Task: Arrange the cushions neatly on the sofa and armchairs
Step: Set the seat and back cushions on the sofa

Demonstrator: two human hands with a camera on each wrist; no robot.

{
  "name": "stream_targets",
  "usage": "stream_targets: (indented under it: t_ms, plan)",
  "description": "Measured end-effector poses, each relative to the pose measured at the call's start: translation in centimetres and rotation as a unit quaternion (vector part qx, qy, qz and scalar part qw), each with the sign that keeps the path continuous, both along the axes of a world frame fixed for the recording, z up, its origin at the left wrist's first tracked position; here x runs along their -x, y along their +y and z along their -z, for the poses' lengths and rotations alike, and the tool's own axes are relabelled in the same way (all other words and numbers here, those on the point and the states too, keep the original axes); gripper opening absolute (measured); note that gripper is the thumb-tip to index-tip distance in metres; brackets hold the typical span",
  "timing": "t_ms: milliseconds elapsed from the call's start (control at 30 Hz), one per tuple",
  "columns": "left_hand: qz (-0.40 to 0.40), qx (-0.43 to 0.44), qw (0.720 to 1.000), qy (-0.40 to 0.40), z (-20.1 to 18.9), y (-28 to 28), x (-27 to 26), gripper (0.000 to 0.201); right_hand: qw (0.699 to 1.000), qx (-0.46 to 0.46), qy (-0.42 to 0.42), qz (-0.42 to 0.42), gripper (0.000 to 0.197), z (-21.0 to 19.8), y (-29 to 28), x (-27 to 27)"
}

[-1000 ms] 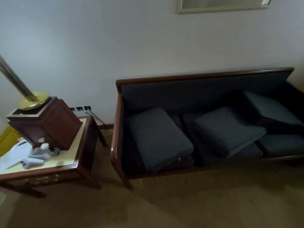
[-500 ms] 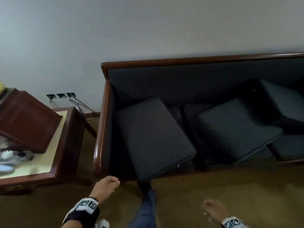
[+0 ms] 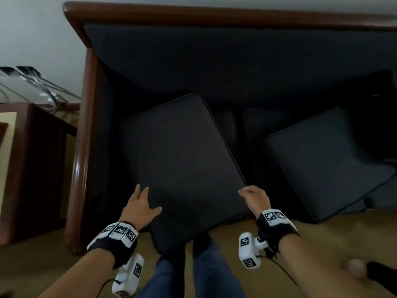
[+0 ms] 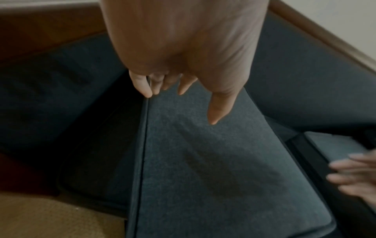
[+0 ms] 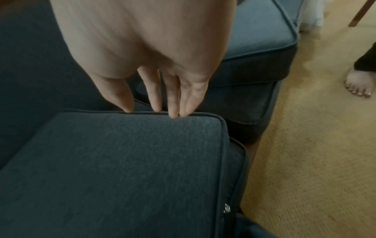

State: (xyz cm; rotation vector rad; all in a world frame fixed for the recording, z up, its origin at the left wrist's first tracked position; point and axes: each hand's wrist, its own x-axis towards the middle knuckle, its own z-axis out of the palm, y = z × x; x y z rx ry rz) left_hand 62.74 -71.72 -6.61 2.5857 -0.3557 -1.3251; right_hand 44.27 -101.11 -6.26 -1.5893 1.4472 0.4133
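A dark grey seat cushion [image 3: 180, 160] lies skewed on the left seat of the wood-framed sofa [image 3: 83, 147], its near corner hanging over the front edge. My left hand [image 3: 148, 198] touches the cushion's left edge with straight fingers, thumb spread over the top [image 4: 181, 107]. At the cushion's right edge my right hand [image 3: 245, 191] rests its straight fingertips [image 5: 175, 115] on the piped seam [image 5: 152, 112]. A second cushion [image 3: 322, 168] lies tilted on the seat to the right [image 5: 260, 40].
A wooden side table [image 3: 32, 168] stands left of the sofa, with cables [image 3: 43, 87] behind it. My legs in jeans [image 3: 193, 276] stand on tan carpet [image 5: 315, 161] at the sofa's front. Another person's bare foot [image 5: 358, 83] is on the carpet to the right.
The view has closed in on the left cushion. Both hands have risen from near the floor and now touch the cushion's left and right edges.
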Motion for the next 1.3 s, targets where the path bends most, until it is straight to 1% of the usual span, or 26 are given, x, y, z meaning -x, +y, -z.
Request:
stream_targets:
  t_ms: [67,100,167,233,300,400,467,500,600,800,933,1000,1067,1100,1167,1200,1233,1267,1300]
  plan:
    - [0.021,-0.042,0.999,0.016,1.5,-1.0,0.1,0.096,0.998,0.010,0.038,-0.045,0.045,1.5,-1.6,-1.4]
    - [0.026,-0.062,0.997,0.036,2.1,-1.4,0.3,0.098,0.998,0.009,0.045,-0.051,0.055,2.3,-2.3,-1.9]
    - [0.033,-0.095,0.992,0.076,2.9,-2.7,0.6,0.102,0.997,0.001,0.050,-0.050,0.066,4.1,-3.5,-2.2]
    - [0.059,-0.138,0.986,0.077,3.5,-3.8,1.0,0.107,0.997,-0.037,0.053,-0.048,0.075,5.8,-4.5,-2.6]
    - [0.073,-0.177,0.979,0.074,3.9,-4.9,1.6,0.116,0.993,-0.083,0.058,-0.059,0.088,7.4,-5.2,-3.3]
    - [0.036,-0.180,0.977,0.107,4.5,-6.4,1.8,0.130,0.989,-0.117,0.046,-0.077,0.111,9.2,-6.4,-5.0]
    - [0.001,-0.177,0.975,0.133,4.9,-6.9,1.5,0.134,0.990,-0.128,0.022,-0.045,0.127,10.5,-7.1,-5.5]
    - [-0.007,-0.175,0.974,0.141,5.1,-7.0,1.3,0.134,0.991,-0.136,0.006,-0.020,0.130,11.3,-7.3,-5.5]
    - [-0.010,-0.169,0.973,0.159,5.3,-6.4,1.1,0.129,0.987,-0.156,-0.015,0.038,0.128,11.9,-6.9,-4.8]
    - [-0.030,-0.138,0.969,0.200,5.0,-5.5,0.4,0.120,0.982,-0.169,-0.032,0.078,0.136,11.2,-5.6,-3.9]
    - [-0.025,-0.123,0.970,0.206,4.8,-5.3,0.2,0.117,0.979,-0.184,-0.024,0.088,0.129,11.1,-5.9,-3.8]
    - [-0.020,-0.119,0.971,0.207,4.8,-4.9,0.2,0.118,0.974,-0.194,-0.024,0.116,0.118,11.5,-6.2,-3.3]
    - [-0.026,-0.112,0.973,0.202,4.9,-4.2,0.2,0.120,0.966,-0.218,-0.004,0.141,0.097,9.6,-5.7,-3.6]
    - [-0.030,-0.107,0.974,0.199,5.0,-3.7,0.3,0.120,0.959,-0.241,0.005,0.147,0.080,8.2,-5.2,-3.9]
    - [-0.045,-0.099,0.976,0.190,4.7,-2.4,0.4,0.119,0.947,-0.292,0.020,0.133,0.039,5.7,-3.8,-4.0]
    - [-0.050,-0.091,0.977,0.185,4.6,-1.6,0.3,0.119,0.942,-0.306,0.024,0.133,0.025,4.7,-2.9,-3.8]
    - [-0.056,-0.084,0.978,0.183,4.3,-0.9,0.0,0.119,0.940,-0.310,0.020,0.144,0.017,3.8,-1.8,-3.6]
    - [-0.066,-0.076,0.978,0.185,4.0,-0.2,-0.3,0.122,0.940,-0.304,0.023,0.157,0.016,3.1,-0.7,-3.2]
    - [-0.081,-0.069,0.976,0.188,3.7,0.5,-0.6,0.126,0.938,-0.301,0.020,0.172,0.020,2.6,0.6,-2.7]
